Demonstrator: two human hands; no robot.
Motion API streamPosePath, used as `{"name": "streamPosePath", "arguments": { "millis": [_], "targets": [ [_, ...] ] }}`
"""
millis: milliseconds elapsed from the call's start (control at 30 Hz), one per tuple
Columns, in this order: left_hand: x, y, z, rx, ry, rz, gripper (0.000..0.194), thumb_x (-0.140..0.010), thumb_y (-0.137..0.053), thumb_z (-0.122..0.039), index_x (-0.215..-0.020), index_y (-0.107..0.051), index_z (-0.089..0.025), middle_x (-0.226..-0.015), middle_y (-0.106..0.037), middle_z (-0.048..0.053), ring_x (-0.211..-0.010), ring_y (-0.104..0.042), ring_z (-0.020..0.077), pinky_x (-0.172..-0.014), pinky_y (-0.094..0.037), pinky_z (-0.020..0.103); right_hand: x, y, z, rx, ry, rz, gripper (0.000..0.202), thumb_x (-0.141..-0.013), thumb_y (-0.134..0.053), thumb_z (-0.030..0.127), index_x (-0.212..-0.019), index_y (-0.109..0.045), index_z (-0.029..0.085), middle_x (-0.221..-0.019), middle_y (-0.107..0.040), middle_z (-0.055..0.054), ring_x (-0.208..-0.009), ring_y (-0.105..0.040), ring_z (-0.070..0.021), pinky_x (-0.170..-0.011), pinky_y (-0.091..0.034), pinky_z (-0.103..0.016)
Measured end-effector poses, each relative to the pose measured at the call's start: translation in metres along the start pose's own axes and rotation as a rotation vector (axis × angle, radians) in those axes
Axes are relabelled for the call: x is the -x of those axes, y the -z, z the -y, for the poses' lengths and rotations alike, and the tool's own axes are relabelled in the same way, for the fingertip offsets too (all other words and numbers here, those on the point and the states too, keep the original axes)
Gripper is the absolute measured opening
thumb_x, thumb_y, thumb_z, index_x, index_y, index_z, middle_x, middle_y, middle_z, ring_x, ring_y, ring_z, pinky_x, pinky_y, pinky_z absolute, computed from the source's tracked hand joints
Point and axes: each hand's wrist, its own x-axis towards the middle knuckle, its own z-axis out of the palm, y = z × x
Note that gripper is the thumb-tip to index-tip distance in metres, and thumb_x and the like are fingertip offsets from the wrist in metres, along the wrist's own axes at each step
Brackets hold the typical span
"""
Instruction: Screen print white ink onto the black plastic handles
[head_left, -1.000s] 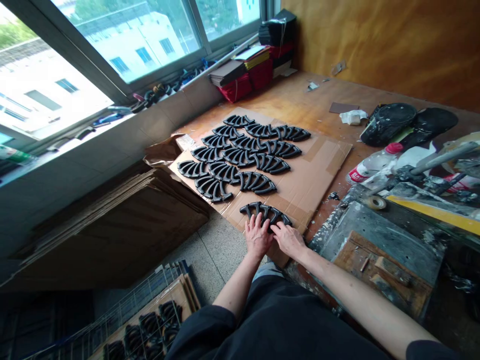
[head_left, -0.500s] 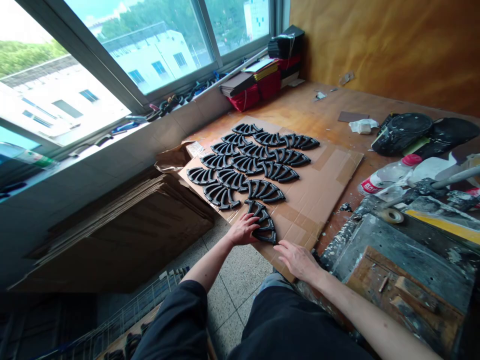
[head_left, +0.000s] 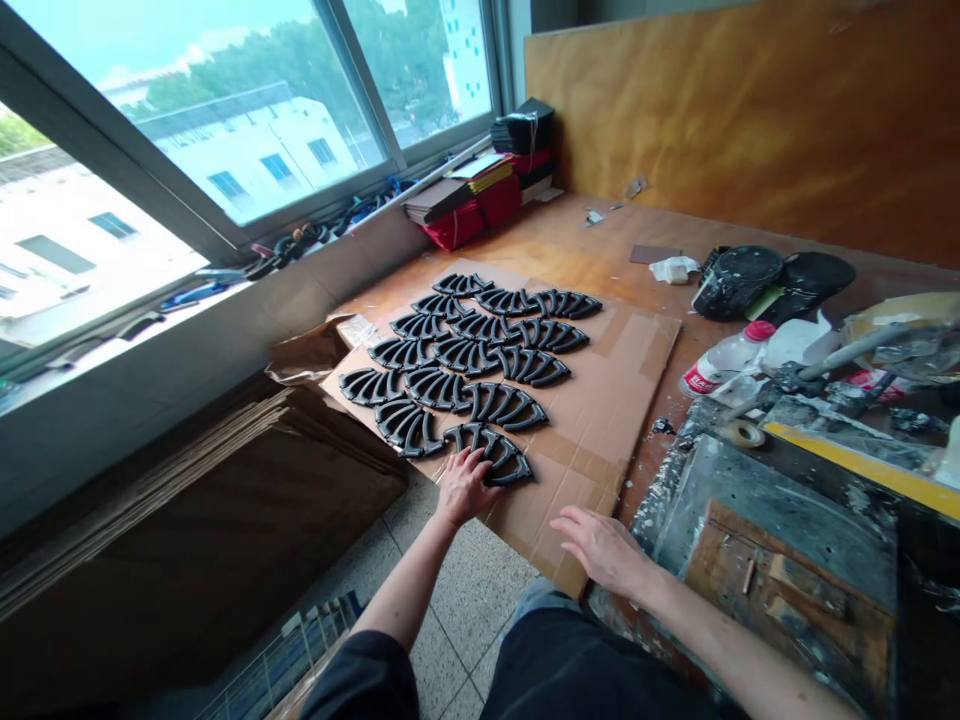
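Note:
Rows of black, curved, handle-like pieces, fanned side by side, lie on a flat cardboard sheet [head_left: 577, 470]. At the near edge, my left hand [head_left: 463, 487] has its fingers and thumb around the end of the closest fan of black curved pieces [head_left: 499, 455]. Its fingertips are partly hidden among them. My right hand [head_left: 600, 545] hovers over the sheet's near right corner, fingers loosely stretched, holding nothing. Behind the closest fan lie another fan [head_left: 508, 404] and several more like it.
Stacked cardboard [head_left: 187, 500] stands at left below the windowsill. On the right are a cola-type bottle [head_left: 727, 355], a tape roll [head_left: 742, 433], paint-spattered black containers [head_left: 739, 280] and a worn wooden board [head_left: 802, 600]. Red and black bundles [head_left: 480, 205] sit by the window.
The closest fan has turned and now lies nearer the row behind it, my left hand still at its end. My right hand has moved away from its tip. The camera view has shifted right.

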Motion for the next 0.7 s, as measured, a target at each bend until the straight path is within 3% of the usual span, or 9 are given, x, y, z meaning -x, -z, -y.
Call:
{"name": "streamPosePath", "arguments": {
  "millis": [200, 333, 533, 700],
  "targets": [
    [0.001, 0.006, 0.027, 0.019, -0.137, 0.031, 0.05, -0.069, -0.075, -0.048, -0.109, -0.071, -0.019, -0.128, -0.062, 0.013, -0.125, -0.05, 0.0363, -0.103, -0.043, 0.052, 0.011, 0.007, -0.006, -0.036, -0.057, -0.032, 0.031, -0.09, -0.05, 0.017, -0.118, -0.063, 0.021, -0.117, -0.063, -0.007, -0.103, -0.063, -0.021, -0.09, -0.051, -0.035],
    [0.002, 0.006, 0.034, -0.041, -0.069, -0.02, 0.045, -0.073, -0.071, -0.047, -0.108, -0.07, -0.018, -0.127, -0.063, 0.014, -0.124, -0.051, 0.0346, -0.103, -0.043, 0.05, 0.018, 0.007, -0.009, -0.057, -0.034, -0.11, 0.031, -0.09, -0.05, 0.014, -0.117, -0.064, 0.021, -0.116, -0.063, -0.007, -0.105, -0.062, -0.0204, -0.093, -0.05, -0.035],
    [0.001, -0.004, 0.004, -0.118, 0.134, -0.013, 0.052, -0.079, -0.064, -0.05, -0.119, -0.065, -0.018, -0.133, -0.059, 0.015, -0.129, -0.046, 0.0375, -0.108, -0.034, 0.056, 0.038, 0.016, -0.007, -0.083, -0.069, -0.299, 0.026, -0.089, -0.054, 0.014, -0.111, -0.067, 0.021, -0.113, -0.066, -0.006, -0.108, -0.058, -0.0197, -0.097, -0.048, -0.035],
    [0.004, 0.002, -0.035, -0.12, 0.235, -0.098, 0.067, -0.087, -0.049, -0.051, -0.143, -0.043, -0.016, -0.147, -0.045, 0.018, -0.14, -0.033, 0.0364, -0.112, -0.023, 0.061, 0.097, 0.036, -0.027, -0.09, -0.214, -0.521, 0.022, -0.093, -0.052, 0.02, -0.107, -0.069, 0.023, -0.11, -0.068, -0.004, -0.11, -0.059, -0.0174, -0.1, -0.045, -0.033]
  ]
}}
